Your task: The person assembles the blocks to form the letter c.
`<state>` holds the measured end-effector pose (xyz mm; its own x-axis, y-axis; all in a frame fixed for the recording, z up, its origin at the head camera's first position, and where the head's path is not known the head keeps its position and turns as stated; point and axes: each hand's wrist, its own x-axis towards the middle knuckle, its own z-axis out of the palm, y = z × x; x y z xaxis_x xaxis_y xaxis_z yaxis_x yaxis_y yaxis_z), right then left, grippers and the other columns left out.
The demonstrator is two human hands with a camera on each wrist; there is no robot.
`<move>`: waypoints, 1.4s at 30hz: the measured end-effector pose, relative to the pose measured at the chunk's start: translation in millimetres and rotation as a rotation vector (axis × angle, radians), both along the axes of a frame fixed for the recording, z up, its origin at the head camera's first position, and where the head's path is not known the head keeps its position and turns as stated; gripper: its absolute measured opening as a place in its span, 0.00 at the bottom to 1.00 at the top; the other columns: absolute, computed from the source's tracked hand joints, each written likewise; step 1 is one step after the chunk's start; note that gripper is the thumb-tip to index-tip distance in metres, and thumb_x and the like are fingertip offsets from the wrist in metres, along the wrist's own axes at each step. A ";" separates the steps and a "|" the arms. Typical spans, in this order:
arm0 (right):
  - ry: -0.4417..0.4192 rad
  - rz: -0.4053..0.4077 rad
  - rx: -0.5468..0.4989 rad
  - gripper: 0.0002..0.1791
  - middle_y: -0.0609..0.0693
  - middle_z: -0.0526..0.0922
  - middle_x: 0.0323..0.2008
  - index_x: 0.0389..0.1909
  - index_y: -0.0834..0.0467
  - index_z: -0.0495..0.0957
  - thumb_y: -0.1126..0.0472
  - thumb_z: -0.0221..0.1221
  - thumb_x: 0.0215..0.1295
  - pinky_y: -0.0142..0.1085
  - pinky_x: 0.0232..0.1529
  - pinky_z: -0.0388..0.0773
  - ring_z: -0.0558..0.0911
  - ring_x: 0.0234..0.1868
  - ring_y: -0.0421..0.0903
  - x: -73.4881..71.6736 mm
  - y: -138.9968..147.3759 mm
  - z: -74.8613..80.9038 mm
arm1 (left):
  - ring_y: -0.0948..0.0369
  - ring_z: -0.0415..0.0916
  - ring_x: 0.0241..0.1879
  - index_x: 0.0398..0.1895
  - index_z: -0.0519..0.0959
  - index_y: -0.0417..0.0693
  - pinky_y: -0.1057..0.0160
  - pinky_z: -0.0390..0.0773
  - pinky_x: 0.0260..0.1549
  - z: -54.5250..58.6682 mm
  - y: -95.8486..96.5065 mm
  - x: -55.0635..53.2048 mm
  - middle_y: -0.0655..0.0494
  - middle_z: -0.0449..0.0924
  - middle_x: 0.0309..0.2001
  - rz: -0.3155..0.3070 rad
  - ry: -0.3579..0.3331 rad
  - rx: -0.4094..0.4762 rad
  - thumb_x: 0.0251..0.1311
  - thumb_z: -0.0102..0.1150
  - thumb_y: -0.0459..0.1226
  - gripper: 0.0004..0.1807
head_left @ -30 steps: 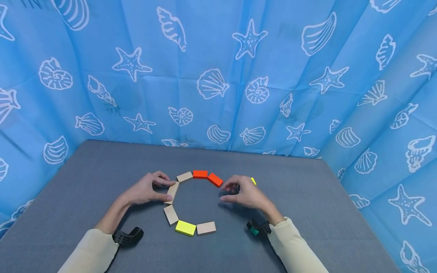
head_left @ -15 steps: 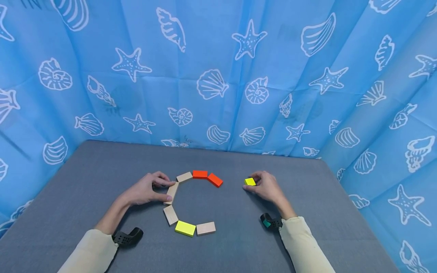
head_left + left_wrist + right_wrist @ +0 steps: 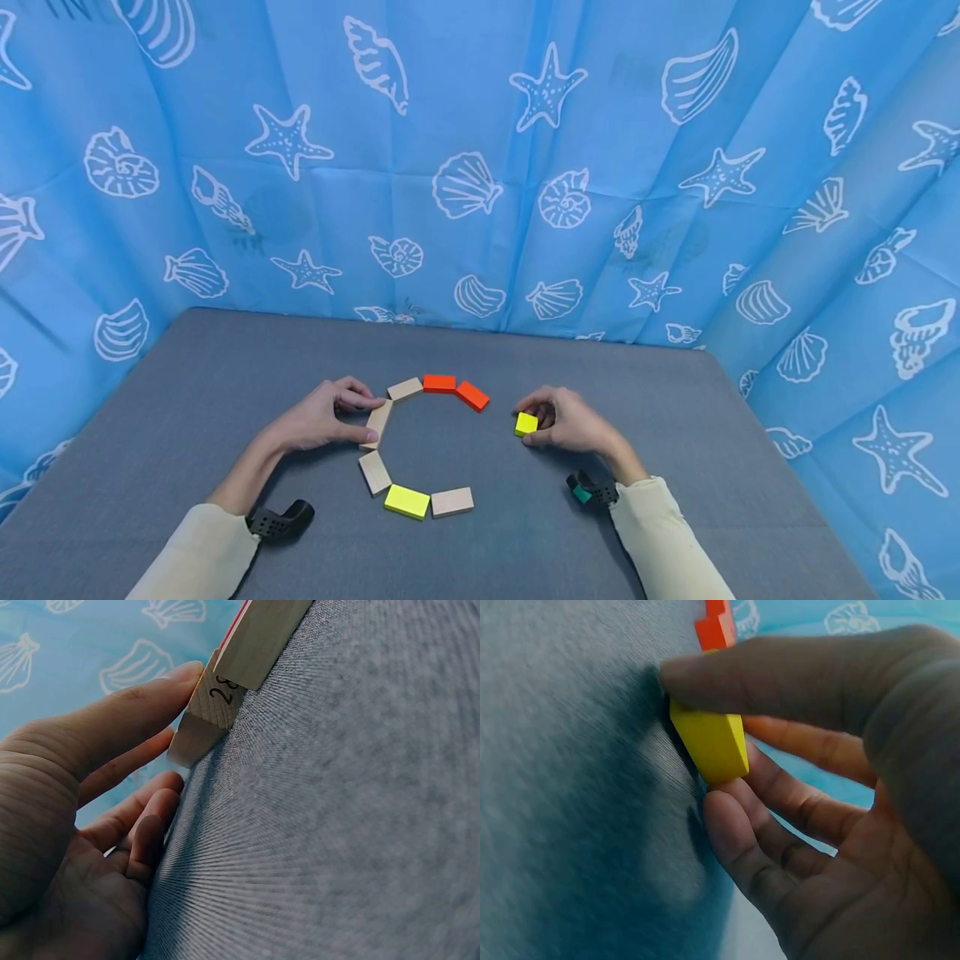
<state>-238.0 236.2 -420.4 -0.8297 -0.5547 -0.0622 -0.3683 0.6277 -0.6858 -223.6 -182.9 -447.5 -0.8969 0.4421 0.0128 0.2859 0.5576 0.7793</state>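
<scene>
My right hand pinches a yellow block between thumb and fingers, to the right of a curved row of blocks. The right wrist view shows this yellow block close over the grey cloth. At the row's left side my left hand holds a plain wooden block, thumb near one end and index finger at the other. In the left wrist view this wooden block has a number on its end, and the thumb lies against it. Two red blocks end the row at its far right.
Another plain block joins the held one to the red pair. Nearer me the row continues with a plain block, a yellow block and a pale block. A blue shell-print curtain stands behind the grey table.
My right hand moved right from near the red blocks, took hold of the yellow block, and brought it back left toward the row. The left hand stayed in place.
</scene>
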 end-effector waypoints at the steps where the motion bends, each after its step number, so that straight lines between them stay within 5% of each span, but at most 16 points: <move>1: 0.002 0.021 0.001 0.21 0.49 0.81 0.40 0.51 0.60 0.84 0.65 0.74 0.56 0.36 0.38 0.78 0.78 0.37 0.47 0.7 -1.5 -0.2 | 0.50 0.70 0.54 0.59 0.84 0.47 0.45 0.69 0.53 -0.1 0.0 -0.1 0.51 0.76 0.53 -0.001 0.001 0.000 0.51 0.79 0.47 0.31; 7: -0.066 0.144 0.012 0.21 0.46 0.79 0.41 0.53 0.54 0.86 0.57 0.74 0.58 0.36 0.39 0.77 0.78 0.38 0.47 5.5 -11.2 2.2 | 0.51 0.70 0.54 0.59 0.84 0.47 0.46 0.69 0.53 -0.1 -0.6 -0.4 0.51 0.76 0.53 -0.005 0.003 0.005 0.51 0.79 0.47 0.31; 12: -0.138 0.233 -0.008 0.20 0.47 0.79 0.43 0.55 0.55 0.85 0.61 0.72 0.61 0.37 0.43 0.77 0.78 0.41 0.48 9.4 -18.6 5.6 | 0.51 0.70 0.54 0.59 0.84 0.47 0.46 0.69 0.53 0.3 -1.3 -0.9 0.51 0.76 0.53 -0.004 0.000 0.004 0.51 0.79 0.47 0.31; 20: -0.144 0.334 -0.023 0.20 0.45 0.79 0.39 0.54 0.55 0.86 0.59 0.72 0.61 0.33 0.38 0.75 0.77 0.37 0.45 15.0 -35.1 2.3 | 0.50 0.70 0.54 0.58 0.84 0.47 0.46 0.69 0.52 0.2 -1.1 -0.9 0.51 0.76 0.53 -0.005 -0.001 0.007 0.51 0.79 0.47 0.30; 42: -0.176 0.396 -0.016 0.17 0.39 0.81 0.38 0.47 0.50 0.89 0.55 0.76 0.55 0.32 0.40 0.70 0.75 0.38 0.40 23.0 -51.3 -2.6 | 0.50 0.70 0.54 0.58 0.84 0.47 0.44 0.69 0.54 2.5 0.7 1.8 0.50 0.76 0.53 -0.002 -0.006 0.008 0.51 0.79 0.47 0.30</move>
